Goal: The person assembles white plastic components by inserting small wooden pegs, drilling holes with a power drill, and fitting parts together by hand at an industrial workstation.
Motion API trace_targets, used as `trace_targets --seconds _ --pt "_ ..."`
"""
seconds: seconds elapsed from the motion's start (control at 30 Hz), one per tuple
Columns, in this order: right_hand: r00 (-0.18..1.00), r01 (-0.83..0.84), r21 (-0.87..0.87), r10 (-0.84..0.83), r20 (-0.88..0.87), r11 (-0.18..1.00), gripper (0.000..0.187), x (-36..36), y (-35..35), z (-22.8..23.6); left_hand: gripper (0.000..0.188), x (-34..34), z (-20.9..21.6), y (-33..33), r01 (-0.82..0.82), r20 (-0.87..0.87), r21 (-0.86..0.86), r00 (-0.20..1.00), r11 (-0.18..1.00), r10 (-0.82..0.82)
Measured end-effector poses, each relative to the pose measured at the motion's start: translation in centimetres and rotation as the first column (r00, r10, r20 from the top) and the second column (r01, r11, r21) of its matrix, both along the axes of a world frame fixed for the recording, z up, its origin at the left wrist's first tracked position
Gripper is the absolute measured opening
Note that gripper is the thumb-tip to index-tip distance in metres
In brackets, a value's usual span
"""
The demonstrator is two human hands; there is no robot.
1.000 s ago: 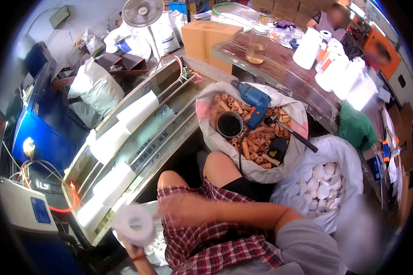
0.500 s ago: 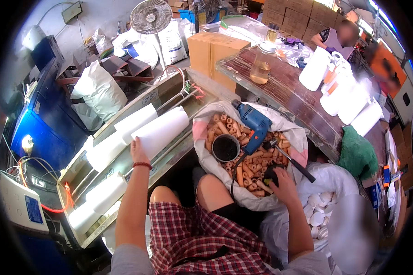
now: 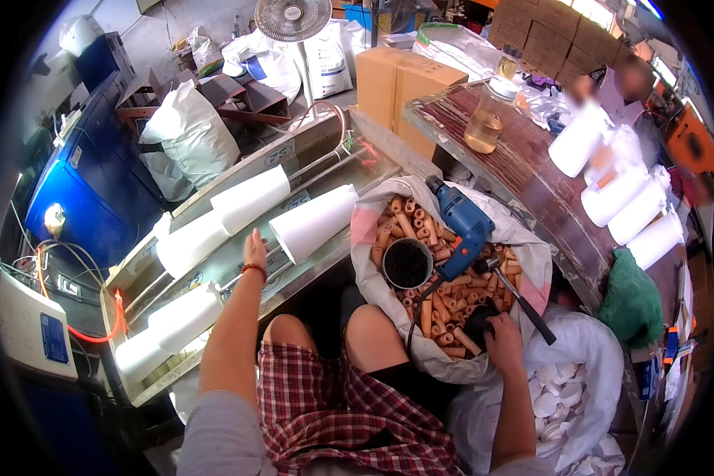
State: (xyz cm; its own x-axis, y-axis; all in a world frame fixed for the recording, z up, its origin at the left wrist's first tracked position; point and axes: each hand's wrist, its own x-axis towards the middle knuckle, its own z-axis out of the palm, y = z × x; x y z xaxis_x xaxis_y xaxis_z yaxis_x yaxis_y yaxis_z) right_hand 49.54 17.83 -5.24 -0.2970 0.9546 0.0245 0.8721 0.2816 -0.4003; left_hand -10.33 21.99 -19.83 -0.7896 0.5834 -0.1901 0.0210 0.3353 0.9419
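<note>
My left hand point(image 3: 255, 252), with fingers stretched out, is beside the lower end of a white cylinder point(image 3: 316, 222) lying in a long trough point(image 3: 357, 258). A small gap shows between the hand and the cylinder. More white cylinders point(image 3: 250, 198) sit along metal rods in the trough. My right hand point(image 3: 502, 339) has its fingers curled at a black object point(image 3: 479, 320) in a white sack point(image 3: 538, 274) of short brown tubes point(image 3: 452, 305). What the black object is, I cannot make out.
A blue power drill point(image 3: 466, 222), a cup of dark material point(image 3: 407, 263) and a black-handled tool point(image 3: 535, 317) lie on the tubes. White discs point(image 3: 559, 397) fill a bag at right. On the wooden table point(image 3: 523, 151) stand a jar point(image 3: 484, 127) and white rolls; a person sits beyond.
My left hand has come off the white cylinder, which has shifted slightly farther up the trough. The right hand stays by the black object. The whole view has shifted.
</note>
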Motion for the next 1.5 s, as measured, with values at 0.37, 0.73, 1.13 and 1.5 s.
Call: trace_targets --seconds 0.37,0.73,1.13,1.5 --pt "-0.473 0.069 -0.359 -0.286 -0.833 0.931 0.029 2.4 -0.4 2.6 0.043 -1.9 1.4 -9.8 -0.213 0.180 -0.947 0.275 -0.242 -0.945" --pt "-0.684 0.025 -0.240 -0.158 -0.712 0.970 0.042 -3.2 -3.9 7.6 0.057 -3.1 12.2 -15.5 -0.541 0.204 -0.786 0.228 -0.298 -0.952" --pt "-0.426 -0.459 -0.254 -0.463 -0.777 0.851 0.036 -24.8 -0.7 13.9 0.072 -9.7 24.8 -20.2 -0.202 -0.848 -0.460 0.390 0.865 -0.360" --pt "0.304 -0.360 0.382 0.494 -0.815 0.851 0.032 -53.3 -4.4 14.8 0.061 2.3 22.9 -18.2 -0.053 -0.616 0.209 0.768 0.976 0.173"
